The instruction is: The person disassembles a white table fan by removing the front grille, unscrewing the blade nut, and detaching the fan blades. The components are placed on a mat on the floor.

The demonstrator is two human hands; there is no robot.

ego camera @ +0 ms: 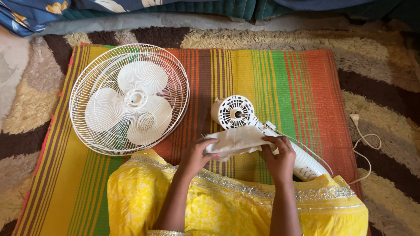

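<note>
Pale cloth (236,140) between left hand (197,154) and right hand (279,156) (both gripping), just beside white fan motor (235,112).

At ten o'clock from you, two white wire fan grilles (94,76) lie stacked on the striped mat (280,78), with the white three-bladed fan blade (131,107) resting on top of them. Under the mat you see a shaggy rug (385,65) in brown, cream and tan waves. At three o'clock, a white power cord (365,142) curls over that rug. At twelve o'clock, blue flowered fabric (30,11) and green fabric (210,8) run along the far edge.
</note>
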